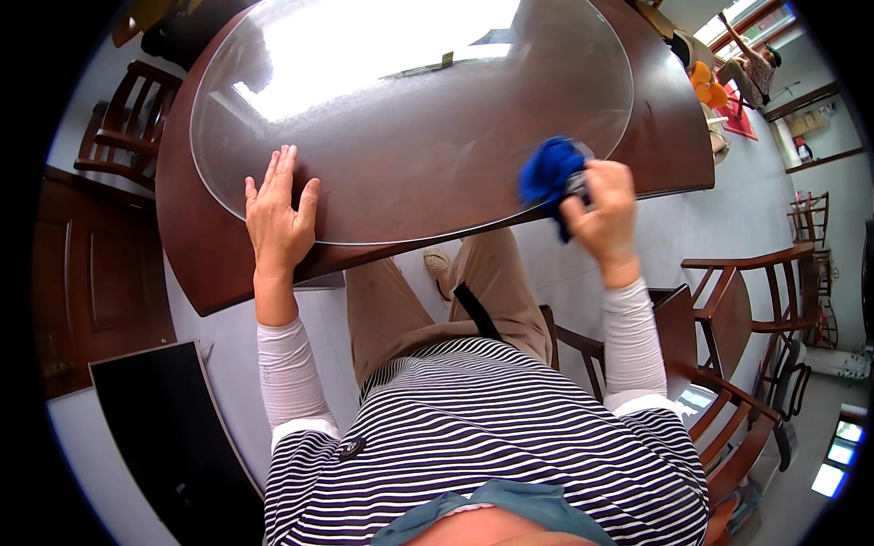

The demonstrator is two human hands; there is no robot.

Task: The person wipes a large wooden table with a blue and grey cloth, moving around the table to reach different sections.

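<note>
My left hand (279,218) rests flat on the near left edge of a round glass top (410,182), fingers stretched out and thumb apart. That glass lies on a dark brown wooden table (669,136). In my right hand (604,214) is a bunched blue cloth (549,175), held at the near right rim of the glass. A greyish patch shows between the fingers and the cloth; motion blur hides what it is. Part of the cloth hangs down past the table's edge.
Wooden chairs (751,291) stand to my right, and another chair (137,127) is at the far left. A black panel (173,437) leans at the lower left near a brown door (100,273). Another person (754,73) is at the far right, beyond an orange object (706,86).
</note>
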